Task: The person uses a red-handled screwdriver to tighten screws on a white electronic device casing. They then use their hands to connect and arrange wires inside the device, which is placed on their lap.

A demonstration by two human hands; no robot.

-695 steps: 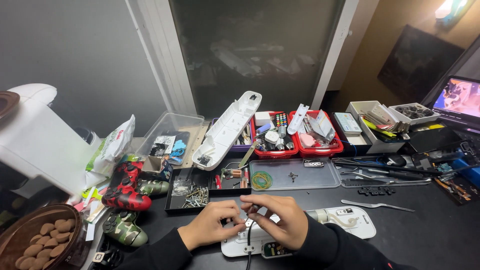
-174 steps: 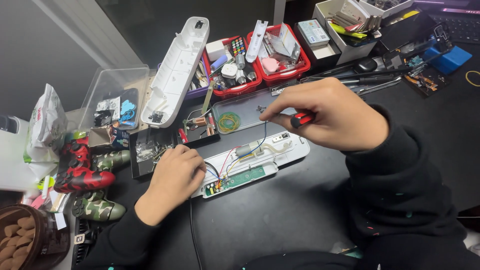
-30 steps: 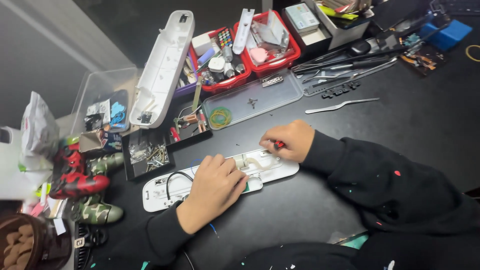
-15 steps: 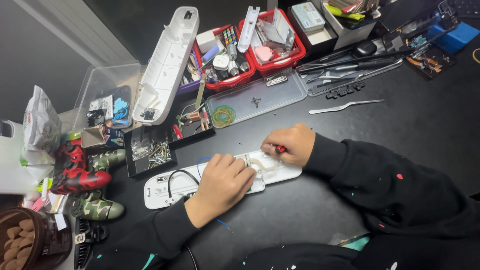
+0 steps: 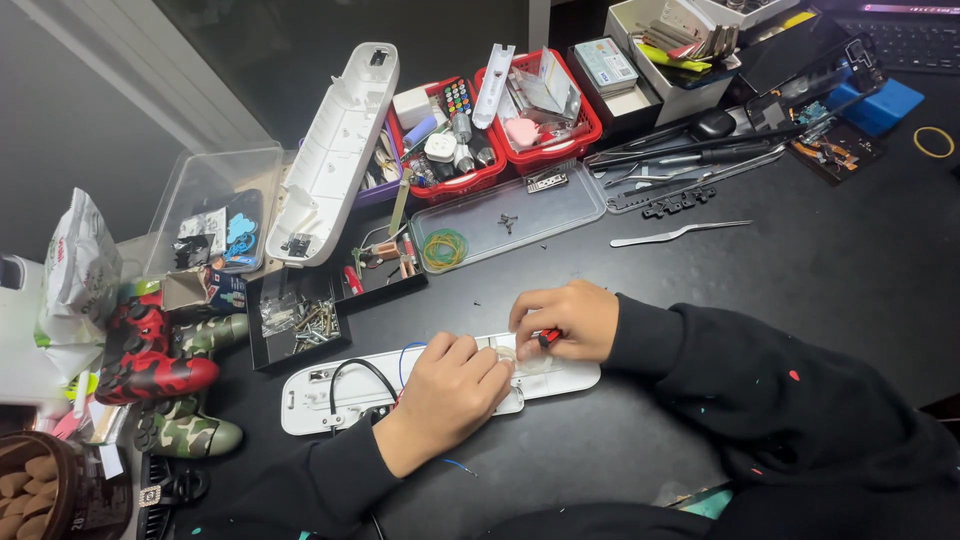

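Observation:
A long white plastic device shell point(image 5: 330, 398) lies open on the dark table, with black and blue wires looping inside it. My left hand point(image 5: 450, 390) rests on its middle and presses it down, fingers bent. My right hand point(image 5: 565, 320) is closed around a small red-handled tool point(image 5: 547, 337) whose tip points down into the shell's right part. What lies under my fingers is hidden.
The shell's white cover point(image 5: 335, 150) leans at the back. Two red baskets point(image 5: 500, 120) of small parts, a clear tray point(image 5: 520, 215) with rubber bands, a black screw tray point(image 5: 300, 320), game controllers point(image 5: 150, 360) at left, tweezers point(image 5: 680, 233) and hand tools at right.
My hands have barely shifted over the last second; the view has drifted slightly. Compared with several seconds ago, the shell lies lower and further left, both hands over its middle.

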